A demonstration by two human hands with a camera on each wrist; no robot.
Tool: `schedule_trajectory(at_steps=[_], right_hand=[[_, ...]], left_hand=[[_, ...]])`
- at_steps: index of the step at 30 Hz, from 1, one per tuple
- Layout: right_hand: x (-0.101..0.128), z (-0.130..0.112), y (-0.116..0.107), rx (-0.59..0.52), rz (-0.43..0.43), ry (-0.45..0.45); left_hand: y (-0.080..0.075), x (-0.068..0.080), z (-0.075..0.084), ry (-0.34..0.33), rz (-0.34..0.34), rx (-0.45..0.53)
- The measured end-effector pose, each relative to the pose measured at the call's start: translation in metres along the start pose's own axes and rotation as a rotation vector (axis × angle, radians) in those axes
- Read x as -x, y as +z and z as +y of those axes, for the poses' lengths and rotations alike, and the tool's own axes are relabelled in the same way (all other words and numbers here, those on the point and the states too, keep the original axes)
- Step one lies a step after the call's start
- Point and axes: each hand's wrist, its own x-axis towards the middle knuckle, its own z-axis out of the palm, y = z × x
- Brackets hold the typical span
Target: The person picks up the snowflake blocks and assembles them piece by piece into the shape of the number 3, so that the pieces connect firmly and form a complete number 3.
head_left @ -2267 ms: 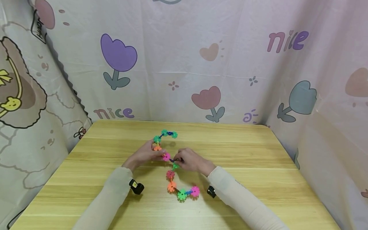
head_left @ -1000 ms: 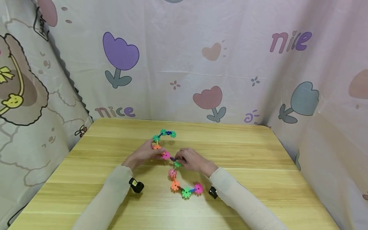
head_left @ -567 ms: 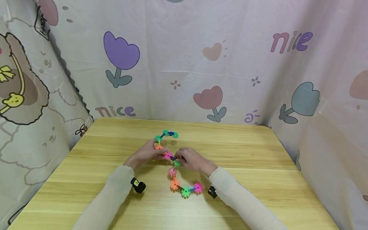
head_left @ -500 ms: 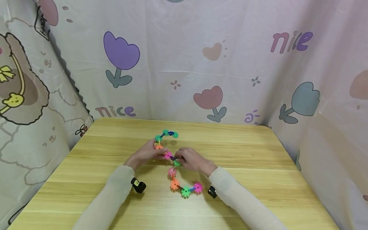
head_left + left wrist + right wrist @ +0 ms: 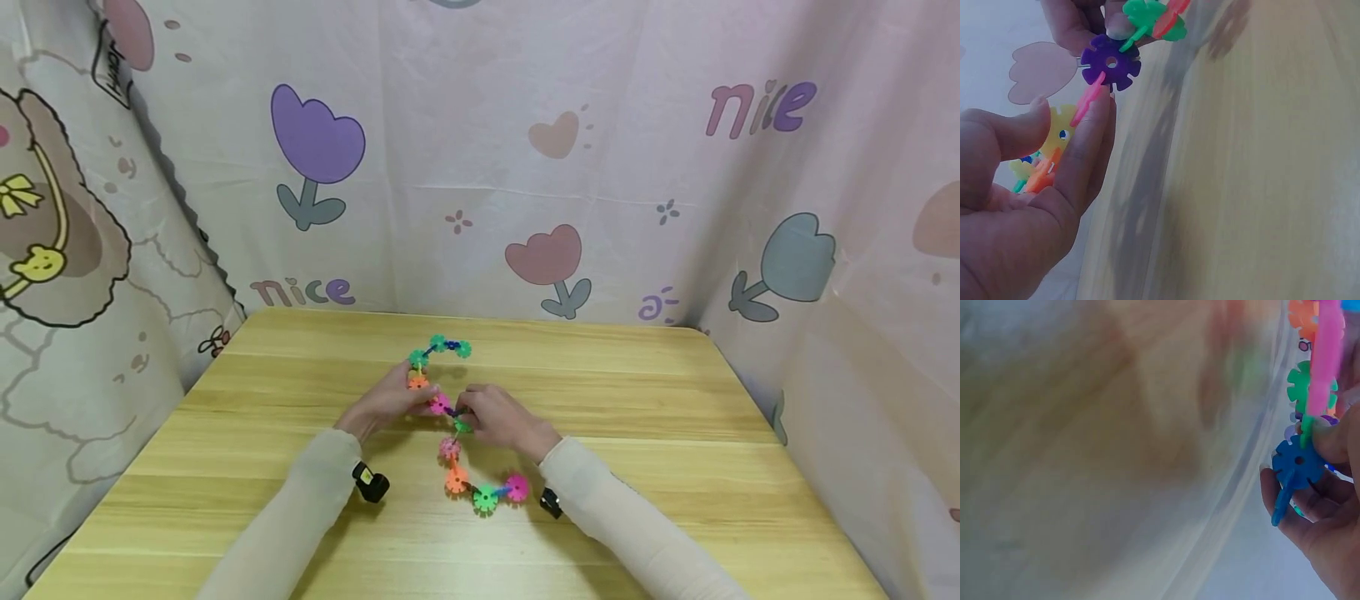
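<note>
A chain of notched plastic snowflake discs in many colours runs across the middle of the table, both hands on it. My left hand (image 5: pixel 392 400) holds it between thumb and fingers by an orange disc (image 5: pixel 418 382) and a pink disc (image 5: pixel 439 404). In the left wrist view, a yellow disc (image 5: pixel 1060 132) lies beside the thumb and a purple disc (image 5: pixel 1111 62) at the fingertips. My right hand (image 5: pixel 498 419) pinches the chain near a green disc (image 5: pixel 462 424), its curled fingers partly hiding the joint. The right wrist view shows a blue disc (image 5: pixel 1299 464) between thumb and fingers.
The chain's near end curves right through an orange disc (image 5: pixel 457 480) and a green disc (image 5: pixel 485 498) to a pink disc (image 5: pixel 517 488). Teal discs (image 5: pixel 438 343) form its far end. Behind the wooden table (image 5: pixel 637 517) hangs a printed curtain (image 5: pixel 442 125).
My left hand and the chain's far end have shifted slightly right. The near end has swung a little right and away since the earliest frame. My right hand keeps its pinch almost in place.
</note>
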Motion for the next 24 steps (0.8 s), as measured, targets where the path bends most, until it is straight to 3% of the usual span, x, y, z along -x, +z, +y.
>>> schedule_trajectory(at_steps=[12, 24], right_hand=[[0.001, -0.001, 0.001, 0.043, 0.025, 0.003], [0.003, 0.003, -0.002, -0.038, 0.017, -0.006]], left_hand=[[0.004, -0.003, -0.001, 0.022, -0.02, 0.027], [-0.007, 0.0, -0.001, -0.037, -0.104, 0.008]])
